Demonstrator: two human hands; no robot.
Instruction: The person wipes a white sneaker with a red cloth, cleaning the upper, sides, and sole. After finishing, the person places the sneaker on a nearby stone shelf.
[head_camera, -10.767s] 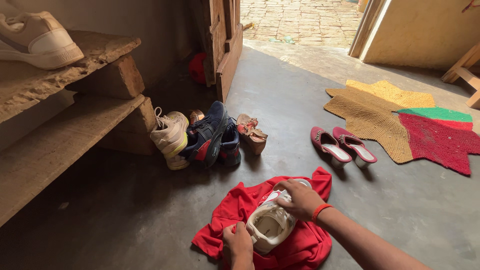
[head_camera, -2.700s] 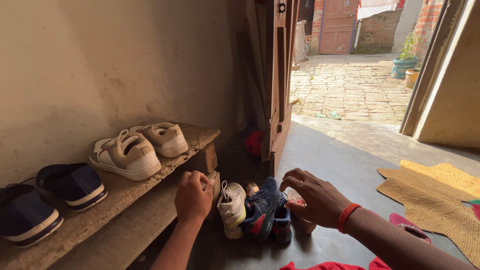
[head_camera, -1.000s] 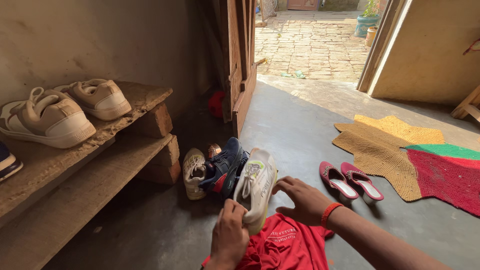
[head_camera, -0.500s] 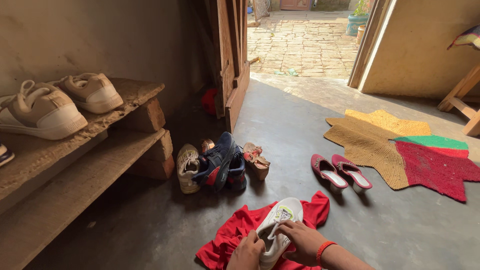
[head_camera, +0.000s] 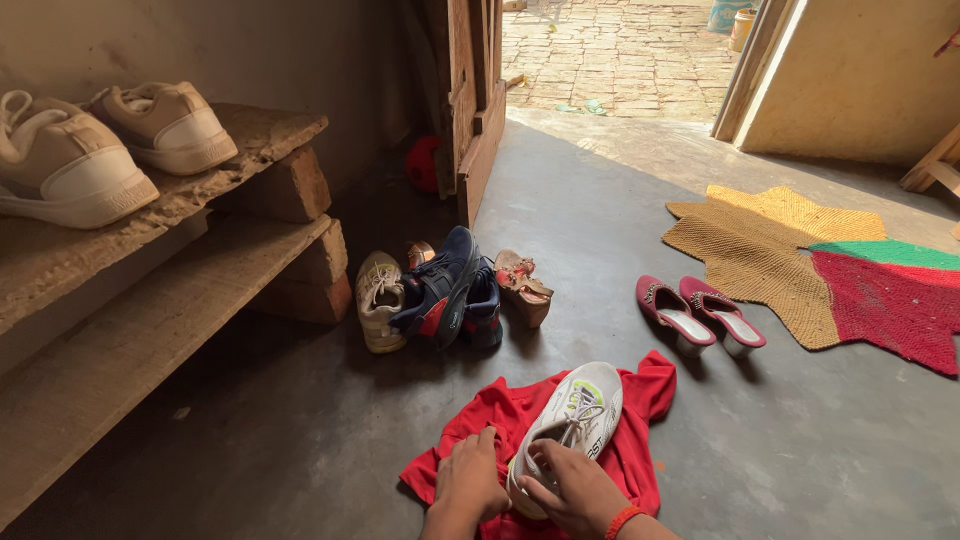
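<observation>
Gripping the white sneaker (head_camera: 570, 425) on the red shirt (head_camera: 490, 415), right hand (head_camera: 572, 492) fingers curled; left hand (head_camera: 468, 482) fingers flat on cloth.

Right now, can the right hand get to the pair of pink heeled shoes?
Probably yes: the pink heeled shoes stand apart on bare floor, nothing between. But the right hand is on the white sneaker, so it must let go first.

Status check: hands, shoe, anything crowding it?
Left hand on red shirt beside white sneaker. Right hand gripping the sneaker's heel end. Sneaker lies on the shirt; shoe pile sits apart.
</observation>
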